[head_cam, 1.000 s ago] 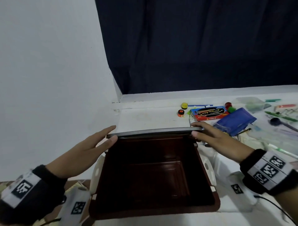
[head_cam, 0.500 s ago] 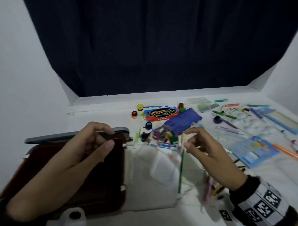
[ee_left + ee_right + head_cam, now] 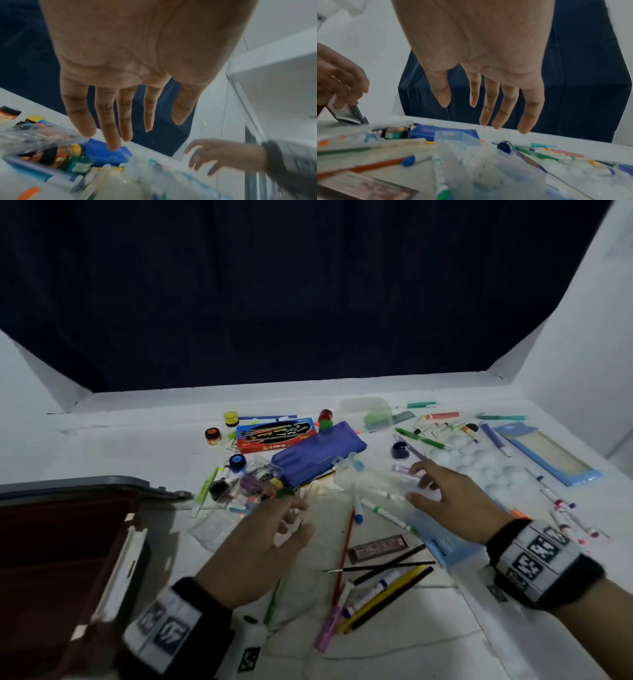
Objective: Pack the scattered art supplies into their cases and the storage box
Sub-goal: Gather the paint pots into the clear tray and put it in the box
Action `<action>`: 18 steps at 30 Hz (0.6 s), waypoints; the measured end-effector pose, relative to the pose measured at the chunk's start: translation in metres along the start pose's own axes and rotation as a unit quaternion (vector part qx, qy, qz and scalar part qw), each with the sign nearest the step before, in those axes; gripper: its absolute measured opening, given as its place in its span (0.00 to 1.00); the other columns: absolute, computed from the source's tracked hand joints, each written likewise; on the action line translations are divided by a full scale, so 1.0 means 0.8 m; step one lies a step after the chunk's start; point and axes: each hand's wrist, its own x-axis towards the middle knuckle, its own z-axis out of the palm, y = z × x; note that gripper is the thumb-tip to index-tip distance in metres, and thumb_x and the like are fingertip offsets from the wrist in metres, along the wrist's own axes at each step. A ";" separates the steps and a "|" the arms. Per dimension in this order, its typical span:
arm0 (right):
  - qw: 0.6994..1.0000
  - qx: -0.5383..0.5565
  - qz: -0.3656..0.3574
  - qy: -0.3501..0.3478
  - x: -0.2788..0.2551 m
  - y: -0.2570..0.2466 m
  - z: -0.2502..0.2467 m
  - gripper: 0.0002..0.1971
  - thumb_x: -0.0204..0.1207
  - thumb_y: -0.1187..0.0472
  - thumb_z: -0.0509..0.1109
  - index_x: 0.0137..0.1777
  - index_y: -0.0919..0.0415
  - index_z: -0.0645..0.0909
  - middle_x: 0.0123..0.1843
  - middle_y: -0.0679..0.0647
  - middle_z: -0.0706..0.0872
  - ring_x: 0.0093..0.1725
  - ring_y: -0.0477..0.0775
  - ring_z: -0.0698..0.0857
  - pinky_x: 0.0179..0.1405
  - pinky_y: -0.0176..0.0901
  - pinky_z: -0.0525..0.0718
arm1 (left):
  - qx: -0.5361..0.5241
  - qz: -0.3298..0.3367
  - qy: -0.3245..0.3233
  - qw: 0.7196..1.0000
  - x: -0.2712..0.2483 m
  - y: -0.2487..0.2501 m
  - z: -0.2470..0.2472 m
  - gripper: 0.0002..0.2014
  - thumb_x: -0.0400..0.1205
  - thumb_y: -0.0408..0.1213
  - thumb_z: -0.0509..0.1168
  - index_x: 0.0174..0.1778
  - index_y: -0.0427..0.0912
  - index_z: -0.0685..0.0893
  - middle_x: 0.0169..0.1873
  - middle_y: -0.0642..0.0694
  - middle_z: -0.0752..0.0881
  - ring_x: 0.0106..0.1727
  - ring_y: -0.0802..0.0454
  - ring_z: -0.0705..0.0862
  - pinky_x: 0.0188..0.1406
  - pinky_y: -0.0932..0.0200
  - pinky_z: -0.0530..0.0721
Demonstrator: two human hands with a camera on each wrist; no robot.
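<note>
The dark red storage box (image 3: 61,559) stands at the left with its grey lid (image 3: 85,486) up. My left hand (image 3: 298,518) hovers with straight, spread fingers (image 3: 111,135) over a clear bag of paint jars (image 3: 246,487) and holds nothing. My right hand (image 3: 416,482) hangs open above the right end of a clear plastic case (image 3: 370,477), its fingers (image 3: 498,108) straight and apart from it. A blue pencil case (image 3: 322,457) lies between the bag and the clear case. A green-capped marker (image 3: 440,175) lies beside the clear case.
A red brush box (image 3: 274,436) and loose paint pots (image 3: 212,434) sit at the back. A white palette (image 3: 479,460), a blue-framed board (image 3: 548,453) and markers lie to the right. Pencils and brushes (image 3: 387,573) are scattered near me. White walls close in both sides.
Both hands have let go of the box lid and moved right over the scattered supplies. Their fingers have straightened. The head view has swung right, so the box sits at the left edge.
</note>
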 end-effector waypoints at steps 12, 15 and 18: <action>0.962 -0.218 0.017 -0.162 0.074 0.044 0.025 0.47 0.71 0.26 0.59 0.85 0.47 0.49 0.79 0.55 0.69 0.76 0.62 0.70 0.69 0.61 0.76 | 0.371 -0.066 -0.167 0.911 0.090 -0.026 0.071 0.32 0.80 0.69 0.55 0.72 0.50 0.73 0.67 0.44 0.74 0.65 0.41 0.78 0.60 0.42 0.81; 0.962 -0.201 0.006 -0.184 0.074 0.045 0.024 0.52 0.69 0.26 0.63 0.86 0.50 0.45 0.84 0.52 0.62 0.78 0.59 0.69 0.72 0.58 0.74 | 0.401 -0.073 -0.181 0.895 0.100 -0.025 0.079 0.38 0.75 0.75 0.55 0.71 0.50 0.73 0.65 0.43 0.73 0.63 0.39 0.79 0.58 0.42 0.82; 0.968 -0.177 -0.003 -0.177 0.073 0.045 0.022 0.51 0.72 0.31 0.67 0.86 0.52 0.46 0.84 0.52 0.63 0.77 0.57 0.72 0.70 0.55 0.76 | 0.416 -0.086 -0.181 0.887 0.105 -0.018 0.085 0.43 0.70 0.80 0.54 0.70 0.50 0.72 0.64 0.43 0.73 0.59 0.38 0.80 0.55 0.44 0.82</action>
